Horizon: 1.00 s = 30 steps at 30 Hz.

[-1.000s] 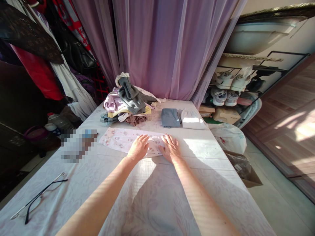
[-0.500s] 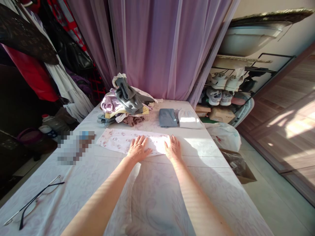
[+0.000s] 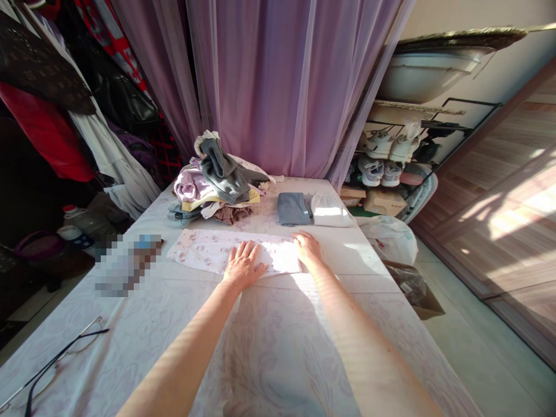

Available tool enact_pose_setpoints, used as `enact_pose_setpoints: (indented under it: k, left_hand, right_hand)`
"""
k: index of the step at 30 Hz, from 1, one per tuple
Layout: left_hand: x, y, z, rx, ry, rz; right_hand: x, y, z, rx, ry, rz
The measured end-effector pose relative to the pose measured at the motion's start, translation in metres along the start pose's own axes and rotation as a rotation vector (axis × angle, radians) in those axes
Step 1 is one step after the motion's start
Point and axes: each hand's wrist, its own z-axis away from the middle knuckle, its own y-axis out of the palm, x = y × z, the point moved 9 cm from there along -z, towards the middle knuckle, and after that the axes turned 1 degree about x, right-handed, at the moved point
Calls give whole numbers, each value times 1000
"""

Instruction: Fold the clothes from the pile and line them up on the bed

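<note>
A white garment with a small pinkish print [image 3: 206, 250] lies as a long flat strip across the tablecloth, its right part bright with sunlight. My left hand [image 3: 241, 265] rests flat on its middle, fingers spread. At the right end is my right hand [image 3: 309, 250], its fingers bent and drawn together at the far right corner, closed on the fabric edge. Behind it lie a folded blue-grey garment [image 3: 293, 209] and a folded white garment [image 3: 330, 211], side by side. A heap of crumpled clothes [image 3: 221, 179] sits at the back left.
Eyeglasses [image 3: 58, 359] lie at the table's near left, and a blurred-out object [image 3: 128, 263] lies farther back. A purple curtain [image 3: 260, 87] hangs behind the table [image 3: 278, 347]. Hanging bags and clothes are on the left. A shoe rack [image 3: 386, 150] and plastic bag [image 3: 388, 238] stand right.
My right hand has gone from lying flat on the garment to bent fingers at its right end. My left hand stays flat in place. The view has shifted slightly.
</note>
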Motion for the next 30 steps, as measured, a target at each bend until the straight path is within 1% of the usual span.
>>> enact_pose_setpoints:
  k: [3, 6, 9, 13, 16, 18, 21, 23, 25, 27, 28, 30]
  left_hand:
    - [0, 0, 0, -16, 1, -9]
    - [1, 1, 0, -41, 11, -16]
    - [1, 3, 0, -46, 15, -20]
    - [1, 3, 0, -33, 11, -25]
    - [0, 2, 0, -28, 10, -23]
    - [-1, 2, 0, -21, 7, -20]
    - [-1, 2, 0, -19, 4, -21]
    - [-1, 1, 0, -24, 9, -24]
    - [-1, 2, 0, -24, 14, -22]
    - [0, 2, 0, -20, 13, -13]
    - [0, 2, 0, -21, 13, -7]
    - [1, 1, 0, -26, 13, 3]
  right_hand:
    - [-2, 0, -17, 26, -24, -19]
    - [-2, 1, -28, 48, -50, -33]
    - [-2, 2, -33, 44, -59, -40]
    - [-6, 4, -33, 4, -21, -39]
    - [-7, 8, -26, -17, 3, -30]
    - [-2, 10, -16, -19, -15, -23]
    - [19, 17, 6, 21, -140, -10]
    - [33, 23, 20, 88, -232, 18]
    - [38, 28, 28, 157, -263, 77]
    - [32, 29, 29, 192, -220, 145]
    - [26, 27, 29, 185, -189, 167]
    - [12, 18, 29, 104, -115, 152]
